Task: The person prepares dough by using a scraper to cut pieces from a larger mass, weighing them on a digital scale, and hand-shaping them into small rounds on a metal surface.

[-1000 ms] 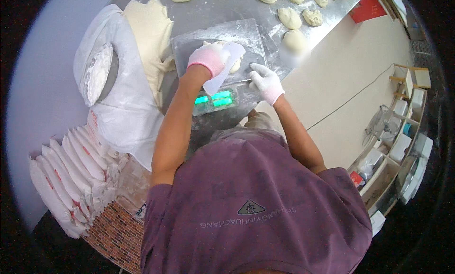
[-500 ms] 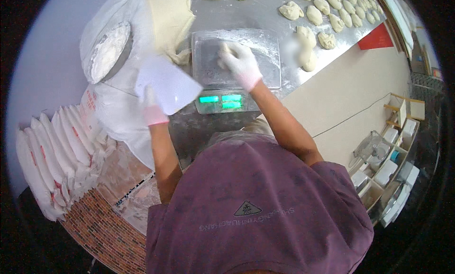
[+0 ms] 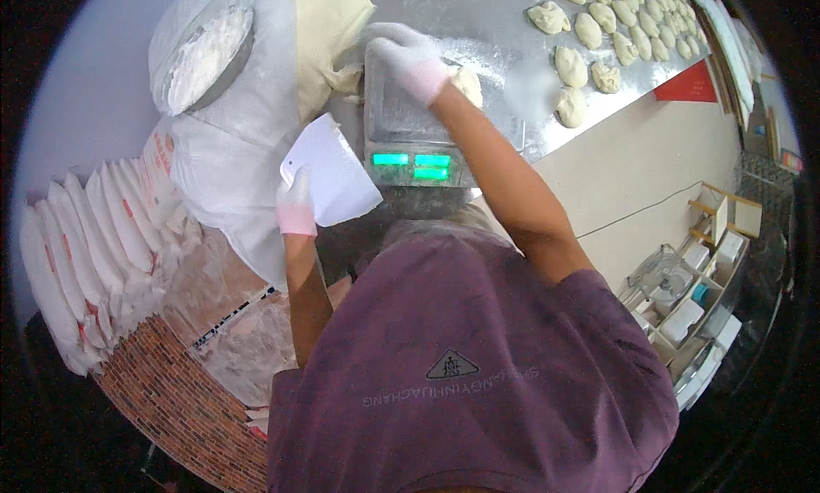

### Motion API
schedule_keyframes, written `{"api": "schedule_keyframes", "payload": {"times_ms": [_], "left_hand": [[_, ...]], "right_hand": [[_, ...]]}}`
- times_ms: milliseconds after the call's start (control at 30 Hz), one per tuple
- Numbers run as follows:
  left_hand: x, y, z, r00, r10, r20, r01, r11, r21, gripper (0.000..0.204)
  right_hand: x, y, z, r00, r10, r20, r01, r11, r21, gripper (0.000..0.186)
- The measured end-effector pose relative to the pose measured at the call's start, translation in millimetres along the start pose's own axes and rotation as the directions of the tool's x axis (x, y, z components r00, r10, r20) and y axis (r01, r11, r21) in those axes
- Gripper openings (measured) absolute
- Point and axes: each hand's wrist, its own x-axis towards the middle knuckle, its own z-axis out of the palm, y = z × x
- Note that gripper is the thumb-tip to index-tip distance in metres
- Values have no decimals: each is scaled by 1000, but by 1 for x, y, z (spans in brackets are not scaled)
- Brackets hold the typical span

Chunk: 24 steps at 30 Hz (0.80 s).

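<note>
A white, flat dough scraper point(image 3: 335, 175) is gripped in my gloved left hand point(image 3: 297, 204), in front of the large dough mass and left of the scale's display. My gloved right hand point(image 3: 408, 59) reaches over the upper left of the digital scale point(image 3: 401, 117). Its fingers stretch toward the edge of the pale dough mass point(image 3: 329, 40), with nothing visible in them; whether they touch it I cannot tell. A small dough piece point(image 3: 466, 86) rests on the scale plate, partly hidden by my right wrist. The green display point(image 3: 431, 161) is lit.
Several dough pieces point(image 3: 588, 30) lie in rows on the floury metal table point(image 3: 500, 19) at the right. A bowl of flour point(image 3: 209, 62) stands at the left on white cloth, above stacked white sacks point(image 3: 85, 245). A red box point(image 3: 686, 85) is by the table's right edge.
My right hand has moved up and left toward the dough mass. A dough piece now shows on the scale plate. My left hand has shifted slightly right with the scraper, which has turned.
</note>
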Motion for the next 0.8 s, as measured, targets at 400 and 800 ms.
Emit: {"api": "schedule_keyframes", "payload": {"times_ms": [400, 800], "left_hand": [[113, 4, 104, 668, 292, 684, -738, 379, 559, 28], [73, 58, 134, 719, 624, 305, -694, 655, 299, 43]], "right_hand": [[-109, 71, -96, 930, 148, -336, -181, 981, -70, 65], [-10, 56, -194, 847, 16, -531, 239, 881, 408, 36]]}}
